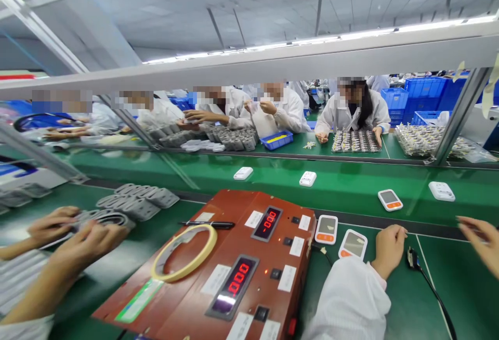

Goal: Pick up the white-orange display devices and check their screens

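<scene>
Left grip [390,246] curled, contents unclear, beside a white-and-orange plastic meter [353,245]; right grip [483,242] spread.
Leftward, a red-brown sloped box [237,240] glows red zeros; white labels [297,246] illegible.

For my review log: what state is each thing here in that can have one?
Upper display: lit red, showing zeros
Lower display: lit red, showing zeros
Light strip: on
Tape roll: lying down
Cable: plug end free
Nearest two gadgets: screens up, seemingly blank
Blue tray: holding something yellow
Left hand: curled, contents hidden
Right hand: fingers extended, partly out of frame
</scene>
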Available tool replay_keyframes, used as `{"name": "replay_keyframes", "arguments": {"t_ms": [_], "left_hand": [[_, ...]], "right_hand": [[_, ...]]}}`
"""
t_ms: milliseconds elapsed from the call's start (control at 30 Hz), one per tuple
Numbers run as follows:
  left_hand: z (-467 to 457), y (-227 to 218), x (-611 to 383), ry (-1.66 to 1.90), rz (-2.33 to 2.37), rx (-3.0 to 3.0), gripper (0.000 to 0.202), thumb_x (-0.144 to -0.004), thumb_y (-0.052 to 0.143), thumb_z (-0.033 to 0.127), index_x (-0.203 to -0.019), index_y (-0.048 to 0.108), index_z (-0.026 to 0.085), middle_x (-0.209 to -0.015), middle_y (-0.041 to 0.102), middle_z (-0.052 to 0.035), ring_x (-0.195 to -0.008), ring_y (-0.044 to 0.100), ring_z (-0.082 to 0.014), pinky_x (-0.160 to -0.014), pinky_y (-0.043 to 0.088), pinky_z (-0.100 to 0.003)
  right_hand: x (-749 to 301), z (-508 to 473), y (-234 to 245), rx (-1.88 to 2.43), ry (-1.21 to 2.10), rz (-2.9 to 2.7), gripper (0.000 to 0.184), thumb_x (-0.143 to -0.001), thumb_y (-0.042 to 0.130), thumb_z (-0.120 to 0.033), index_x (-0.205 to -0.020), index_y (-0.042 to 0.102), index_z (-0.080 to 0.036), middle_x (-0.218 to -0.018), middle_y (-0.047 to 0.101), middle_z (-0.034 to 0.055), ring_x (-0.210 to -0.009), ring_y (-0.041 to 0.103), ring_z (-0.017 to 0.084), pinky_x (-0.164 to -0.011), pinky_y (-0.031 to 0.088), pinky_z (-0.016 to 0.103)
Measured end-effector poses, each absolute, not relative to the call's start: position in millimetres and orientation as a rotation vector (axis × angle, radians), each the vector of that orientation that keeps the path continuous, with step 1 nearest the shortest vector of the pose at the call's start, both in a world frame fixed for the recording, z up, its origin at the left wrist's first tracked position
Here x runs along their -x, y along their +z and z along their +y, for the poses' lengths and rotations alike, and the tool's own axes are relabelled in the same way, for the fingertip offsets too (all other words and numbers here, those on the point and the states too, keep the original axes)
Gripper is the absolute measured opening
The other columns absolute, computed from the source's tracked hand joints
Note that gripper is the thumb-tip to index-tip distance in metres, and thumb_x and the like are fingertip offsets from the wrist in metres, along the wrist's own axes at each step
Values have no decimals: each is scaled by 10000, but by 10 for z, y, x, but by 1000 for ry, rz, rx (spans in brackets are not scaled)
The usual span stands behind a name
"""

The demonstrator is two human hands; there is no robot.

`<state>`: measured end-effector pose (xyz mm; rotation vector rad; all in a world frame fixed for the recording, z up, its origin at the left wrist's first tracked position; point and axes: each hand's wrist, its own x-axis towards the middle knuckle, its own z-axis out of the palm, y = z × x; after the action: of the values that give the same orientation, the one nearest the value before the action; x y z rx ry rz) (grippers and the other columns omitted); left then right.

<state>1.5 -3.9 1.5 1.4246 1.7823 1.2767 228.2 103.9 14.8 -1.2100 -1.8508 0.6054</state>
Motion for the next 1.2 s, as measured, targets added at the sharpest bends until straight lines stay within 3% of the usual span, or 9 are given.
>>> {"name": "replay_keyframes", "arguments": {"t_ms": [133, 233, 333, 500, 633, 733, 900, 1067, 1200], "left_hand": [[-44, 0, -24, 1304, 1787, -1439, 302, -888, 406, 235, -847, 705, 216, -874, 740, -20, -830, 659, -172, -792, 476, -272], [-33, -18, -30, 1284, 1804, -1433, 285, -869, 425, 210, -842, 709, 211, -874, 743, -30, -834, 663, -181, -784, 476, -274], [-17, -37, -30, 1211, 1860, -1433, 270, -851, 441, 201, -835, 711, 194, -888, 742, -58, -827, 668, -207, -746, 473, -287], [1, -70, -21, 1109, 1956, -1393, 271, -822, 451, 179, -884, 714, 150, -917, 736, -122, -818, 672, -250, -703, 464, -308], [3, -72, -18, 1125, 1938, -1424, 276, -815, 455, 174, -894, 719, 155, -923, 735, -116, -825, 667, -247, -715, 463, -308], [-1, -55, -23, 1128, 1908, -1469, 248, -803, 478, 172, -833, 724, 173, -872, 732, -85, -788, 654, -222, -708, 465, -296], [-8, -21, -26, 1173, 1849, -1503, 228, -818, 508, 228, -799, 735, 217, -851, 714, -41, -756, 630, -181, -716, 481, -277], [5, -30, -2, 1311, 1766, -1410, 250, -839, 469, 185, -834, 717, 216, -850, 707, -31, -743, 633, -156, -731, 500, -268], [32, -68, 15, 1379, 1716, -1227, 265, -898, 445, 268, -1070, 629, 187, -831, 701, -38, -744, 654, -150, -730, 519, -272]], "right_hand": [[-1365, 1357, -183, 1212, 822, -1968, 657, -672, 576, -654, -1116, 610, -170, -1072, 622, 158, -935, 609, 322, -840, 505, 488], [-743, 1511, -315, 1253, 795, -2114, 638, -726, 547, -585, -1141, 594, -102, -1024, 618, 169, -921, 603, 304, -867, 481, 458], [-362, 1510, -325, 1212, 668, -2197, 532, -759, 578, -463, -1161, 590, -114, -1018, 602, 153, -991, 576, 294, -895, 455, 417], [-75, 1391, -233, 1028, 622, -2181, 631, -627, 667, -300, -1222, 554, -122, -1056, 575, 139, -988, 567, 293, -922, 441, 423], [-45, 1341, -191, 821, 977, -2172, 428, -721, 572, -399, -1089, 605, -182, -923, 653, 76, -847, 622, 266, -863, 479, 436], [-144, 1310, -199, 852, 1100, -2083, 425, -759, 534, -483, -1055, 593, -184, -888, 676, 76, -766, 651, 263, -777, 524, 434], [-522, 1251, -286, 955, 1363, -1592, 454, -745, 631, -524, -1076, 570, -219, -990, 678, 85, -883, 666, 287, -744, 576, 414], [-988, 1150, -375, 918, 1468, -1234, 524, -733, 699, -531, -1125, 587, -201, -1054, 677, 83, -965, 651, 280, -797, 582, 423], [-1158, 1014, -351, 861, 1439, -1109, 617, -743, 693, -550, -1236, 563, -201, -1178, 636, 90, -1069, 609, 285, -864, 551, 440]]}}
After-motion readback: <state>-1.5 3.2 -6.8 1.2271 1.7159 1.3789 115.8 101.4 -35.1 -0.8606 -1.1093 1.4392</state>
